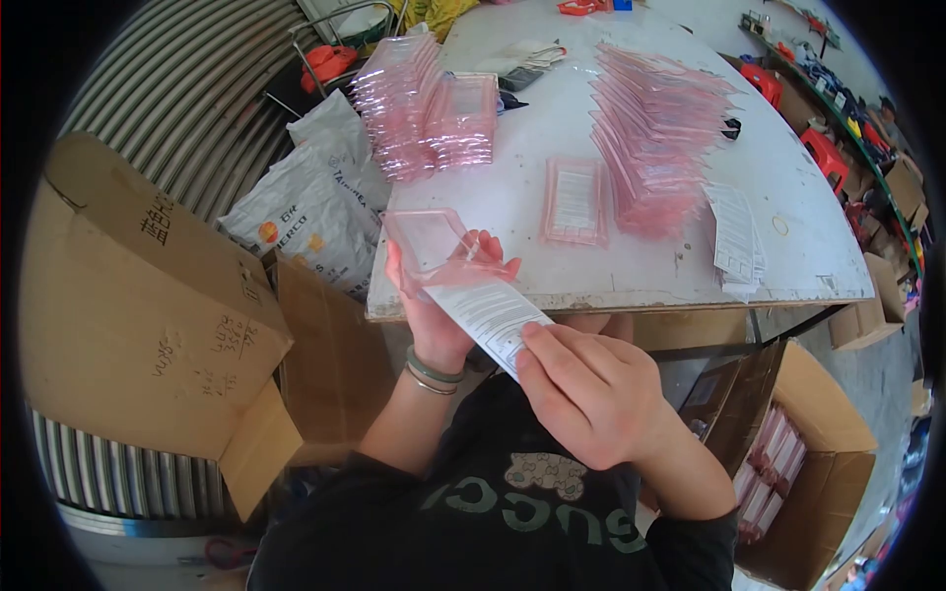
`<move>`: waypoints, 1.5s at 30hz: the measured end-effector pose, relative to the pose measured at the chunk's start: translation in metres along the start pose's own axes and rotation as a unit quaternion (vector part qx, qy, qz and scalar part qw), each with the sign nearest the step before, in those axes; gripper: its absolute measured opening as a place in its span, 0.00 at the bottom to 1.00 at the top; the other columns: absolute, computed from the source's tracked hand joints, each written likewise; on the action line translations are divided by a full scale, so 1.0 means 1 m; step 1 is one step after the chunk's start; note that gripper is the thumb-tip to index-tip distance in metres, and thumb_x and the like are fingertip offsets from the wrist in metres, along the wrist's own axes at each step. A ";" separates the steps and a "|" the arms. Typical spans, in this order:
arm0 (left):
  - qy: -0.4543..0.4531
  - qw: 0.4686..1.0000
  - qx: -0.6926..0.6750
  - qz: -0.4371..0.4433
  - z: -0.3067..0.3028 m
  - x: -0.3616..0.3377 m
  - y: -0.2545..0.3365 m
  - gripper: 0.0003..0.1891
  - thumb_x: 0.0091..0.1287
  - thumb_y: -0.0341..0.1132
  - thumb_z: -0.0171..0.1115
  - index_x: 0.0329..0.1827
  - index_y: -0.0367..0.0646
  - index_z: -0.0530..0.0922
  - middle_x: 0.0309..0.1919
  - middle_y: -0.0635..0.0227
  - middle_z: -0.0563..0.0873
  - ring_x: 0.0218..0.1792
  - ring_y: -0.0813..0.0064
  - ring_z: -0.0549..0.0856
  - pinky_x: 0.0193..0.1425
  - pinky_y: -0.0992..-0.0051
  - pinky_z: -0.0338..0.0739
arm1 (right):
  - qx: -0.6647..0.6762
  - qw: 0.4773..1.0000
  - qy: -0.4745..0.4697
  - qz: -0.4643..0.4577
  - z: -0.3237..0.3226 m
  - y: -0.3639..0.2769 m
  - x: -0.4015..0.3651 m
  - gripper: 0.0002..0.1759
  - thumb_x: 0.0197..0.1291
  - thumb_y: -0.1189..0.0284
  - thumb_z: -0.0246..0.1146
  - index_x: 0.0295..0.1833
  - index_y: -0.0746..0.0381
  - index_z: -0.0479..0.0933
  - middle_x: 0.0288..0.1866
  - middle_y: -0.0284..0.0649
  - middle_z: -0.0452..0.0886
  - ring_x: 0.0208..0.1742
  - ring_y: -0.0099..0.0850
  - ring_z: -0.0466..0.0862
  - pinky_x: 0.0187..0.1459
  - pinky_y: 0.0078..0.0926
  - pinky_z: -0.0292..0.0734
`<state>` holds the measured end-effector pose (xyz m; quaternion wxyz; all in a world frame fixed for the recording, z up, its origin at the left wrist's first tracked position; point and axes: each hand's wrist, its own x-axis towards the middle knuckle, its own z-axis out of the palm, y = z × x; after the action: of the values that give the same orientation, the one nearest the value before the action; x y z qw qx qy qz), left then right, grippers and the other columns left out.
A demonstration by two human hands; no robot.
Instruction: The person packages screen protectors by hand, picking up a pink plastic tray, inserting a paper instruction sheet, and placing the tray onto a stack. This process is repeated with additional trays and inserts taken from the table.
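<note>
Head view: your left hand [434, 323] grips the pink pouch [426, 239] by the table's [650, 276] near left corner; your right hand [596, 389] pinches the printed sheet [485, 315] at its near end. You seem to be inserting it; the next push calls for keeping it straight.

left of the bench [813, 258], the white sack [301, 217] bears chinese characters and letters ending in "erco". farther left of the bench, the carton [128, 295] has "蓝色" printed above handwritten figures, unclear. before the bench, the black shirt [537, 497] spells "gucci", upside down. at the bench's near edge, the paper sheet's [485, 313] lines are too small to read.
</note>
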<state>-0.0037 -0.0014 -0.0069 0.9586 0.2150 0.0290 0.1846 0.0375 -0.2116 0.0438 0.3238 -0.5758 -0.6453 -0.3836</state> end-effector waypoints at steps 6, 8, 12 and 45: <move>-0.012 1.000 0.002 0.016 -0.001 0.002 0.007 0.49 0.59 0.80 0.53 0.57 0.37 0.74 0.53 0.58 0.81 0.59 0.61 0.81 0.73 0.45 0.67 | -0.014 1.000 -0.020 -0.013 -0.015 -0.005 0.001 0.18 0.44 0.73 0.65 0.41 0.74 0.81 0.43 0.56 0.84 0.37 0.39 0.85 0.33 0.27 0.82; -0.013 1.000 0.015 0.020 0.002 0.002 0.006 0.49 0.58 0.81 0.54 0.58 0.37 0.72 0.53 0.59 0.81 0.59 0.61 0.81 0.73 0.45 0.66 | -0.020 1.000 -0.012 -0.017 -0.016 -0.009 0.001 0.19 0.44 0.72 0.65 0.41 0.75 0.81 0.43 0.56 0.84 0.37 0.39 0.85 0.33 0.27 0.81; -0.005 1.000 -0.022 0.001 0.002 0.004 0.006 0.49 0.58 0.80 0.54 0.60 0.38 0.72 0.52 0.58 0.81 0.59 0.61 0.81 0.72 0.45 0.67 | -0.032 0.999 -0.001 -0.015 -0.018 -0.012 0.001 0.19 0.44 0.72 0.65 0.41 0.75 0.81 0.43 0.57 0.84 0.37 0.40 0.84 0.33 0.27 0.81; -0.224 0.965 -0.132 0.030 -0.013 -0.007 -0.019 0.50 0.70 0.74 0.39 0.85 0.47 0.48 0.82 0.50 0.58 0.77 0.50 0.65 0.78 0.48 0.63 | 0.001 0.971 -0.187 0.150 0.037 0.006 0.012 0.24 0.54 0.69 0.67 0.59 0.61 0.81 0.80 0.51 0.63 0.76 0.45 0.69 0.68 0.63 0.63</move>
<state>-0.0056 -0.0154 -0.0266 0.9545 0.1234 -0.2174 0.1625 0.0429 -0.1733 0.0364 0.2517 -0.7274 -0.6010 -0.2151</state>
